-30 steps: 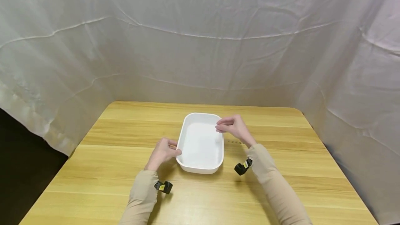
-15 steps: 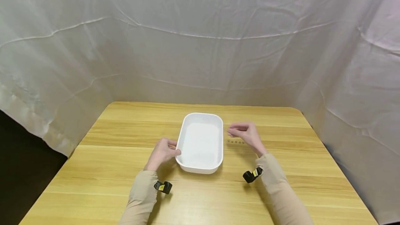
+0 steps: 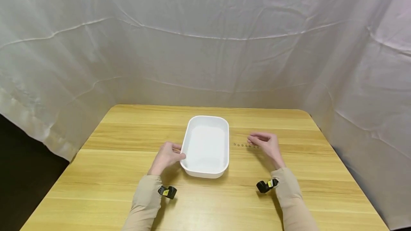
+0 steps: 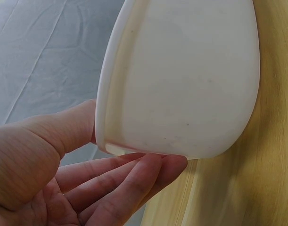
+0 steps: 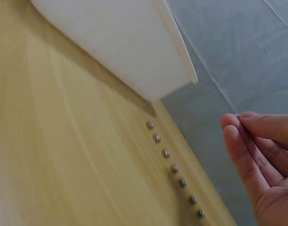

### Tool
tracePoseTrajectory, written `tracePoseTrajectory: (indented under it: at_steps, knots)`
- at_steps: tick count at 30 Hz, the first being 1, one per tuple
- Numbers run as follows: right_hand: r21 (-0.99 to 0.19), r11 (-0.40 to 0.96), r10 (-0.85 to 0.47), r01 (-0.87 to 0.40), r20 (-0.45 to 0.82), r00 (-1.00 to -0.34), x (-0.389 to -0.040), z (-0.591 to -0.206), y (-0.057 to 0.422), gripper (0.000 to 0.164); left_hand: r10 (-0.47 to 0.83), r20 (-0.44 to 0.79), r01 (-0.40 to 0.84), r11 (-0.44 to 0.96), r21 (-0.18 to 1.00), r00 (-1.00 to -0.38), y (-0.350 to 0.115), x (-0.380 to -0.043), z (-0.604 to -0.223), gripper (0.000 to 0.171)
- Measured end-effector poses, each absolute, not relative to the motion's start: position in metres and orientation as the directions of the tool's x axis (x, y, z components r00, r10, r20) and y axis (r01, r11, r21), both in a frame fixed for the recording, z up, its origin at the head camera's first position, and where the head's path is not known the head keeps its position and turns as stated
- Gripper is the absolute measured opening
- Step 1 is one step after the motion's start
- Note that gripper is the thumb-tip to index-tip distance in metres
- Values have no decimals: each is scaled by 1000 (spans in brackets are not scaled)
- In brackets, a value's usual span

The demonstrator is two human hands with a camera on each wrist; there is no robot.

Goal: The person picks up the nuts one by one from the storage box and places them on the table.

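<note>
A deep white rectangular tub with rounded corners stands at the middle of the table, and no contents show inside it. My left hand grips its left wall, thumb over the rim and fingers against the outside. To the right of the tub runs a row of several small, shiny, rounded metal pieces. My right hand hovers above the far right end of this row. Its thumb and index fingertip meet, the other fingers bent beside them; I cannot tell whether something tiny is pinched there.
The light wooden table has rounded far corners. Pale grey cloth hangs behind it and along both sides. Each wrist wears a small black camera, one on the left and one on the right.
My right hand has moved from over the tub's right rim rightward along the row, uncovering more of the metal pieces. My left hand keeps its grip on the tub.
</note>
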State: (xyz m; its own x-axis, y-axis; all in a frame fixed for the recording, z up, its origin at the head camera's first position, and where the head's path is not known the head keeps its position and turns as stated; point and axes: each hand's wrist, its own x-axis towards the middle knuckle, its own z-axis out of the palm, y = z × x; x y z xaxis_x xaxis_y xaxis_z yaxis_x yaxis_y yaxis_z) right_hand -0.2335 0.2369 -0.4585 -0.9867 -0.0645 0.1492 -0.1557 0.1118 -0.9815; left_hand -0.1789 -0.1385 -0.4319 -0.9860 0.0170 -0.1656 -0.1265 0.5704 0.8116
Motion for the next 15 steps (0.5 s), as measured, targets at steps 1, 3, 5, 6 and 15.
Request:
tracePoseTrajectory:
  at_steps: [1, 3, 5, 6, 15]
  knots:
    - [-982, 111, -44, -150, 146, -988, -232, -460, 239, 30, 20, -164, -124, 569, 813, -986, -139, -179, -432, 38]
    - [-988, 99, -6, -123, 123, -992, -230, -462, 243, 29, 20, -166, -126, 562, 817, -986, -138, -178, -431, 38]
    - [-994, 66, 36, -87, 90, -995, -229, -464, 246, 26, 24, -165, -124, 562, 818, -986, -138, -178, -432, 38]
    - [-997, 38, 49, -67, 69, -996, -228, -465, 247, 25, 24, -166, -124, 563, 817, -986, -138, -178, -431, 38]
    - [-999, 22, 146, -27, 30, -989, -227, -473, 258, 29, 22, -174, -131, 569, 812, -984, -138, -179, -430, 39]
